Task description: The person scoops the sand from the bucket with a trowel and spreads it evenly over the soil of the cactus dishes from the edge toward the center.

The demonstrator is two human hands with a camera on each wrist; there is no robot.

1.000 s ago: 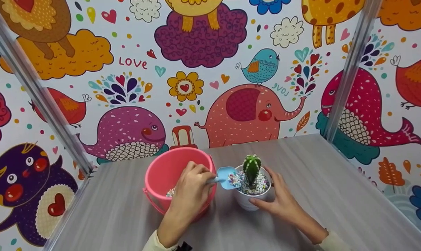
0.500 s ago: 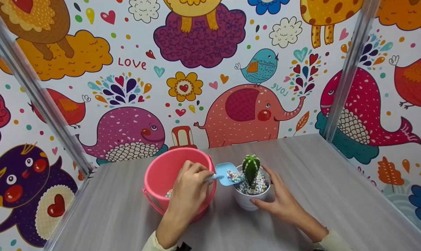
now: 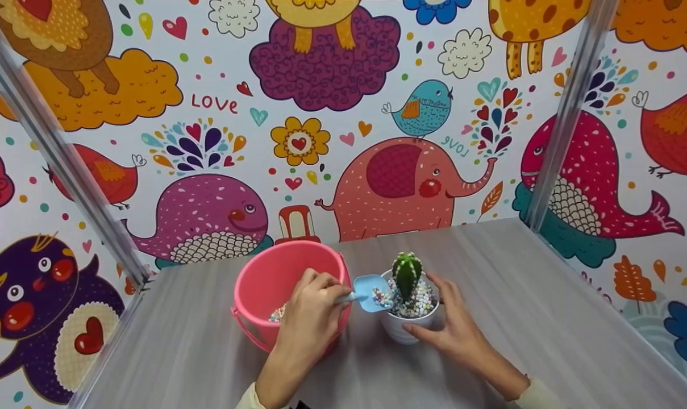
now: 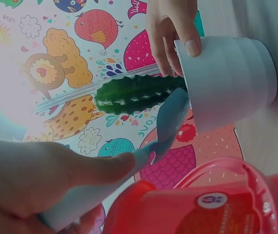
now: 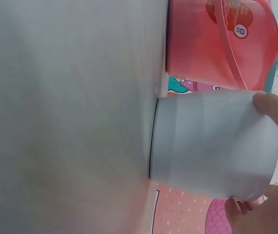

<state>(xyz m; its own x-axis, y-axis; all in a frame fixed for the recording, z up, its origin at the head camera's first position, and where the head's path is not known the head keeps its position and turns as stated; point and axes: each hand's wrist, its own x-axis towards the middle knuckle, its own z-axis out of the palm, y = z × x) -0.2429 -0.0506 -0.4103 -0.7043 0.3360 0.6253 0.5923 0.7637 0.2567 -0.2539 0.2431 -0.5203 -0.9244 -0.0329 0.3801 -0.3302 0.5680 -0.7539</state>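
Left hand (image 3: 309, 318) gripping a blue scoop (image 3: 371, 291) tipped at the rim of a white cactus pot (image 3: 400, 329), right of a pink bucket (image 3: 263, 284), mid-table; right hand (image 3: 454, 329) cupping the pot; likely risks: pebbles (image 3: 420, 301) spilling over, knuckles brushing cactus (image 3: 407, 275) spines

Bucket (image 3: 269, 284) stands left of pot (image 3: 403, 328) on table (image 3: 548, 341).

Bright even light; wrist views blurred, washed-out.
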